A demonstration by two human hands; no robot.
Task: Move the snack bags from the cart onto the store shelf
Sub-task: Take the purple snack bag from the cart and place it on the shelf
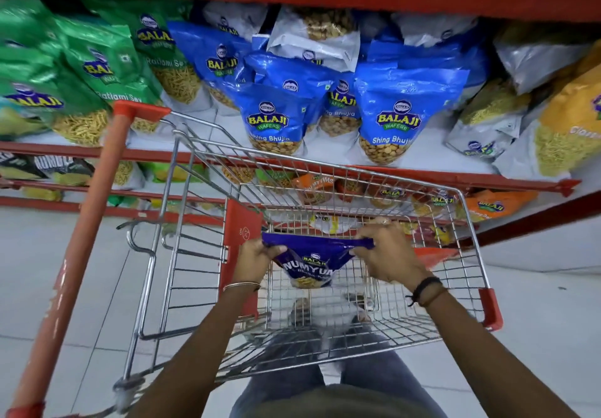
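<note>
Red steel shelving filled the background, and the store shelf [325, 165] at chest level carried green snack pouches [107, 69] on its left, blue pouches [395, 115] through the middle and a yellow pouch [566, 125] at the right edge. Lower tiers held orange packets [497, 208], seen partly through the wire of the cart [201, 255]. That cart stood on pale floor tiles [48, 271] directly in front of the shelving, its orange handle bar [81, 222] running up the left side.

Both hands reached into the basket. A dark blue snack bag [309, 265] hung upright between them, inside the cart above its wire floor. The left hand [255, 255] had its grip closed on the bag's top left corner; the right hand [387, 252] had its grip pinched shut on the top right corner, stretching the top edge taut. One pale packet [328, 222] lay at the basket's far end.
</note>
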